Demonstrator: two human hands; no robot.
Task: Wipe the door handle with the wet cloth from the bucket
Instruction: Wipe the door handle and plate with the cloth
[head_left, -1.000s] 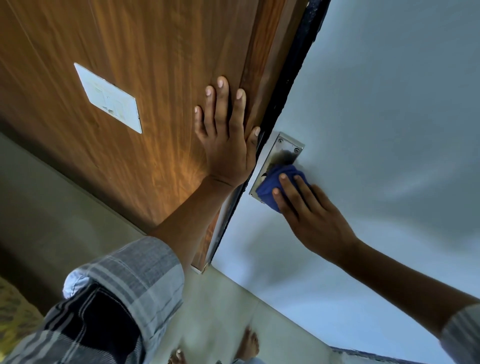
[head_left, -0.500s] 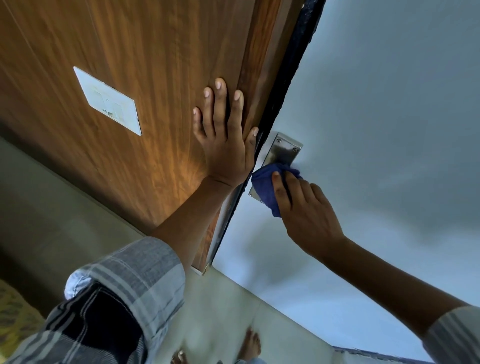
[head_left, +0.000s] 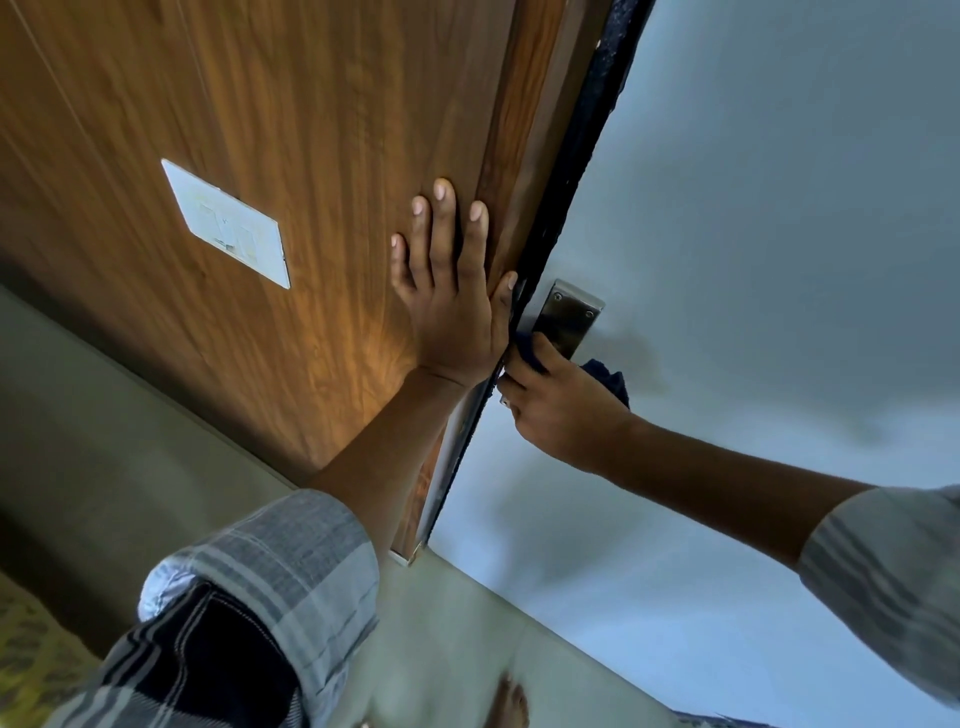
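A steel handle plate (head_left: 570, 318) with two screws at its top is fixed on the pale blue door face (head_left: 769, 218). Its lower part and the handle itself are hidden. My right hand (head_left: 558, 402) is wrapped around that hidden part, shut on a dark blue cloth (head_left: 608, 378) that sticks out on both sides of the fingers. My left hand (head_left: 451, 301) lies flat, fingers spread, on the brown wooden panel (head_left: 291, 130) beside the door's dark edge (head_left: 582, 171). No bucket is in view.
A white switch plate (head_left: 226, 223) sits on the wooden panel to the left. Below is pale floor (head_left: 457, 639) with my bare foot (head_left: 510, 704) on it. A patterned yellow fabric (head_left: 26, 649) shows at the bottom left corner.
My right hand slid down the plate with the cloth and closed around the lower part, baring the plate's top. My left hand stayed flat on the wood.
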